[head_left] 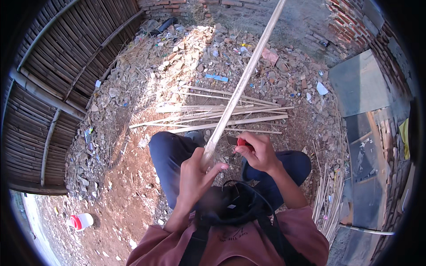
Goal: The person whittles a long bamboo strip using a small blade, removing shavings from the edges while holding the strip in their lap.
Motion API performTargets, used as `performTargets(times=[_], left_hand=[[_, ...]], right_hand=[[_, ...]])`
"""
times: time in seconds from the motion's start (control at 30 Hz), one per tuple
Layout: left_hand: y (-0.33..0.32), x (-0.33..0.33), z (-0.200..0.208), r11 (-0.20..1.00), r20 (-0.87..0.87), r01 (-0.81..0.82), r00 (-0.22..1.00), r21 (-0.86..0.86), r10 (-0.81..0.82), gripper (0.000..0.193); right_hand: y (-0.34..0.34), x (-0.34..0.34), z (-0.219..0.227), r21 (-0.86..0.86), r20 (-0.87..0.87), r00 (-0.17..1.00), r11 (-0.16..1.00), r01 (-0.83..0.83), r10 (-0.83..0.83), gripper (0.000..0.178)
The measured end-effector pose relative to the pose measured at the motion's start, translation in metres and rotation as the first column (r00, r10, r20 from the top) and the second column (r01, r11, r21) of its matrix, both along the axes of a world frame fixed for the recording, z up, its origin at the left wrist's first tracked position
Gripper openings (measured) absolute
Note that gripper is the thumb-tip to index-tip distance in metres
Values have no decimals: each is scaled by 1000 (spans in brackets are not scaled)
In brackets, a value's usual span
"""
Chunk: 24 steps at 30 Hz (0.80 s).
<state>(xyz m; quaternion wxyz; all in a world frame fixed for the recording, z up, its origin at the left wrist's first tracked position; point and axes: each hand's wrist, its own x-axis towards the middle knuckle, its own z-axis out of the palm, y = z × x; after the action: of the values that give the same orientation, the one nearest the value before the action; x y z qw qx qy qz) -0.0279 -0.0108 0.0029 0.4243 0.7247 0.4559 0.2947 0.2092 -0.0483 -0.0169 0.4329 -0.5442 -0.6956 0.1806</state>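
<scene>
My left hand (191, 175) is wrapped round the lower end of a long pale strip of split bamboo or wood (243, 84), its thumb out to the right. The strip slants up and away to the far edge of the view. My right hand (261, 155) grips a knife with a red handle (242, 142). Its dark blade points left at the strip, close to my left hand; whether it touches the strip I cannot tell. On the ground beyond my knees lie several similar pale strips (248, 121), crossing one another.
Rubble and litter (186, 57) cover the ground ahead, up to a brick wall (230, 6). A bamboo-slat wall (84, 40) stands at left. A red-and-white container (82, 221) sits at lower left. Thin sticks (330, 201) and leaning panels (361, 84) are on the right.
</scene>
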Motion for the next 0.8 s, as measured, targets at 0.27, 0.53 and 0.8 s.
performTargets(times=[0.27,0.53,0.8], left_hand=[[-1,7,-5,998,114,-17,993,61,9,50],[0,7,0,998,200,53,979,-21,-48,42],[1,7,-3,1000,101,19,995,-9,-19,37]], right_hand=[[4,-26,-6,117,113,991,990,-79,65,27],[5,-25,-2,122,158,985,988,-96,76,25],[2,-34,-2,118,153,988,993,-20,2,25]])
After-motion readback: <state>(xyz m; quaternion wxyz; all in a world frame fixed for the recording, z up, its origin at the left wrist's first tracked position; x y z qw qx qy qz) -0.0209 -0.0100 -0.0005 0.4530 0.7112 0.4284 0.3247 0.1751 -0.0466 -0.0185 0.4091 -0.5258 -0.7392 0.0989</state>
